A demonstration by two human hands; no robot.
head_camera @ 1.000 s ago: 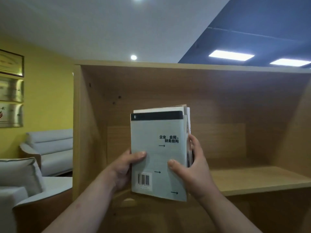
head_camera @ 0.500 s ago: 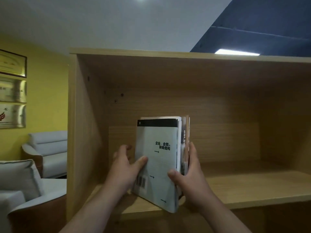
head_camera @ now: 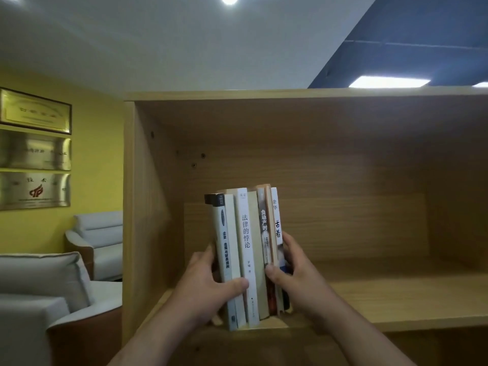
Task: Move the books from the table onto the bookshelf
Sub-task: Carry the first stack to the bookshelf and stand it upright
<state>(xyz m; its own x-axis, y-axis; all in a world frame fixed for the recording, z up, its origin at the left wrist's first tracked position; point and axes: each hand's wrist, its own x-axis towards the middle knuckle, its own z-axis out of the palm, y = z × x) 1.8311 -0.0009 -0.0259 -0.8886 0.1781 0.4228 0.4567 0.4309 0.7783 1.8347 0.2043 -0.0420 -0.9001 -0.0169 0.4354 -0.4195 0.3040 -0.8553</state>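
Note:
Several books (head_camera: 247, 249) stand upright as one bundle on the wooden bookshelf board (head_camera: 396, 299), spines facing me, near the left end of the compartment. My left hand (head_camera: 208, 286) grips the bundle's left side, with the thumb across the front of the leftmost white spine. Gripping the right side is my right hand (head_camera: 293, 270), its thumb on the spines and its fingers behind the rightmost book. The bundle's lower edge rests at the front lip of the board.
The bookshelf's left side panel (head_camera: 148, 207) stands close to the books' left. To their right the board runs on bare. White sofas (head_camera: 97, 241) and framed plaques (head_camera: 35, 149) on a yellow wall lie left of the shelf.
The bundle turned from cover-facing to spines-facing and came down to stand on the shelf board. Both hands stayed on its sides.

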